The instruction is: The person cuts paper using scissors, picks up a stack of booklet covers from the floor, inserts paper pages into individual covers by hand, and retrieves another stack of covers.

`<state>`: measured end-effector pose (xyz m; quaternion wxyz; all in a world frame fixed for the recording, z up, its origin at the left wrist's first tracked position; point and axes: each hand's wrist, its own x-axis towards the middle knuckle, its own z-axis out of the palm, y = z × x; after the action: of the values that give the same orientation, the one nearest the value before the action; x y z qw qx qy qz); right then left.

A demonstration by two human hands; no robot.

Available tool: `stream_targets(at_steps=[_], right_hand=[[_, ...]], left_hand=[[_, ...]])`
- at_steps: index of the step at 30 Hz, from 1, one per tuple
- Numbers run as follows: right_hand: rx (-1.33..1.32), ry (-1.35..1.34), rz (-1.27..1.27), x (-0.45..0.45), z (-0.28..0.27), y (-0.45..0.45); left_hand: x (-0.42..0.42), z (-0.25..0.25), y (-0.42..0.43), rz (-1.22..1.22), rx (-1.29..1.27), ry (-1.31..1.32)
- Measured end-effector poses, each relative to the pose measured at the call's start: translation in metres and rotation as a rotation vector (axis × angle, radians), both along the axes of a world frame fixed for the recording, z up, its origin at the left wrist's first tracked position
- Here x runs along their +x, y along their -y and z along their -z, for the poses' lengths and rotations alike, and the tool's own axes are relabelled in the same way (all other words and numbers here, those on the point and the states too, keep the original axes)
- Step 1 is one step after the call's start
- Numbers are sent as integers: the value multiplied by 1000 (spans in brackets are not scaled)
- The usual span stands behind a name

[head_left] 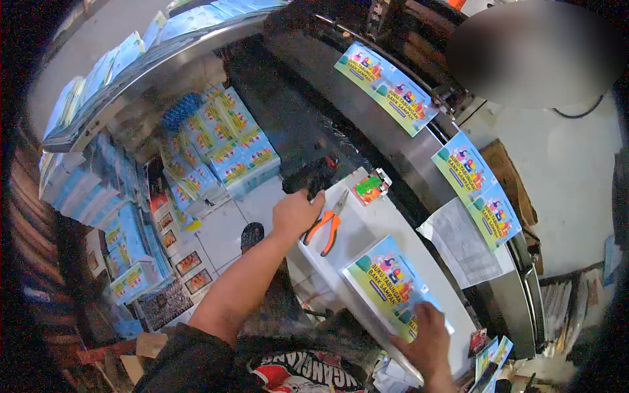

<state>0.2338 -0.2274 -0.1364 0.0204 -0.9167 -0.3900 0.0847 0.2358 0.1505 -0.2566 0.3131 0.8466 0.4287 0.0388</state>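
Right hand [427,340] over booklets [386,275]
Fingers apart, maybe to steady them (left hand [297,213] near pliers [333,230]; can't tell its fingers).

- Pliers [334,226] are blocking your left hand's [297,213] way across the table [367,224].
- A gap is running between pliers and booklets [386,281].
- A box [371,188] is standing beyond.

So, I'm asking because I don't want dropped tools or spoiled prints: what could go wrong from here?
The orange-handled pliers lie close to the edge of the white table, right by the left hand; a bump might send them off. The right hand is at one end of the printed stack, so a careless push could perhaps shift the stack or crease its top sheet.
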Motion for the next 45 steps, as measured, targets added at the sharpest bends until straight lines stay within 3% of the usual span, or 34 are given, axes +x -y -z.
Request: stream_targets(at_steps=[3,9,12,14,16,18,19,21,23,25,28,30,32,34,38,40,42,45], right_hand=[[-77,93,-9,-15,33,9],[-23,168,-21,-13,38,15],[11,-47,12,7,10,16],[126,-410,238,22,-12,14],[168,-358,104,38,-38,15],[110,-22,157,61,-51,30],[144,-15,289,78,-62,27],[53,254,434,110,-92,17],[302,401,420,165,-113,34],[408,793,302,184,-131,5],[395,877,258,241,-107,-6],[323,830,150,268,-65,-10],[-48,620,360,229,-52,-53],[-26,682,130,254,-2,-26],[125,375,152,161,1,-20],[21,44,229,99,-15,-20],[85,-98,98,47,-17,-9],[-6,-138,101,6,-6,-6]], left_hand=[[3,10,4,-24,134,62],[1,-2,1,28,16,-11],[2,1,-1,40,4,-9],[1,0,-1,36,-2,-2],[0,-1,-1,25,-7,5],[1,-2,-1,20,-1,-17],[1,-3,-1,16,-4,-19],[3,-4,-2,11,-15,-36],[4,0,-3,11,-9,-34],[4,2,-3,16,2,-37],[3,1,-1,2,61,3],[3,1,-1,-4,25,22],[2,1,0,-13,40,29],[2,3,-2,-13,54,34],[4,5,-2,-4,36,31],[5,6,-2,-9,24,35],[6,9,-2,1,41,-3],[4,6,0,6,17,14]])
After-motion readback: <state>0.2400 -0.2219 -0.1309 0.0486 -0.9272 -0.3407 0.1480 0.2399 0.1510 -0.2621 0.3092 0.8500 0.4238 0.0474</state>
